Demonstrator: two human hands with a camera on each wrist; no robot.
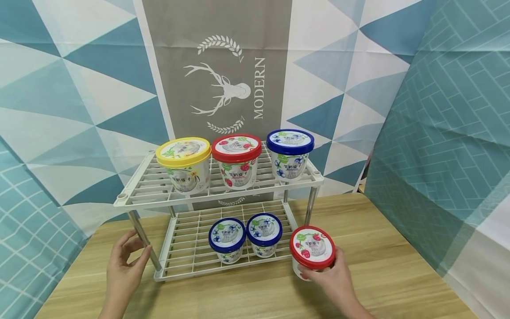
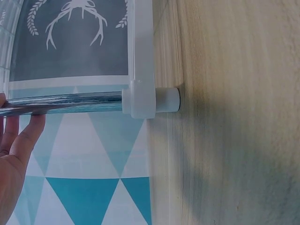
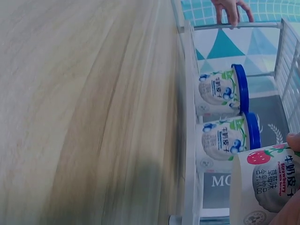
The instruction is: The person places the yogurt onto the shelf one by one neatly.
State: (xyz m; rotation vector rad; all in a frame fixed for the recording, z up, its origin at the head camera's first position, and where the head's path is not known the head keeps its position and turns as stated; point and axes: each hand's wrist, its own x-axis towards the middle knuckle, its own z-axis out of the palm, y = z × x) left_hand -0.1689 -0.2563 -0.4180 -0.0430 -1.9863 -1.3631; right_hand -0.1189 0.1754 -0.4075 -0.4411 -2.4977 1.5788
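My right hand [image 1: 335,278] grips a tub with a red lid [image 1: 313,246], its thumb on the near side and fingers round the right. Strawberries show on the label [image 3: 269,183] in the right wrist view. The tub is just off the front right corner of the lower shelf. My left hand [image 1: 126,266] holds the front left metal post [image 1: 144,239] of a white two-tier rack [image 1: 159,270]; fingers and thumb lie on either side of the post. Two tubs with blue lids, a left one [image 1: 227,235] and a right one [image 1: 264,229], stand side by side on the lower shelf.
On the upper shelf [image 1: 139,186] stand a yellow-lidded tub [image 1: 185,166], a red-lidded tub [image 1: 237,161] and a blue-lidded tub [image 1: 290,155]. The rack rests on a wooden table [image 1: 223,297]. Patterned cloths [image 1: 330,66] hang behind and at the sides.
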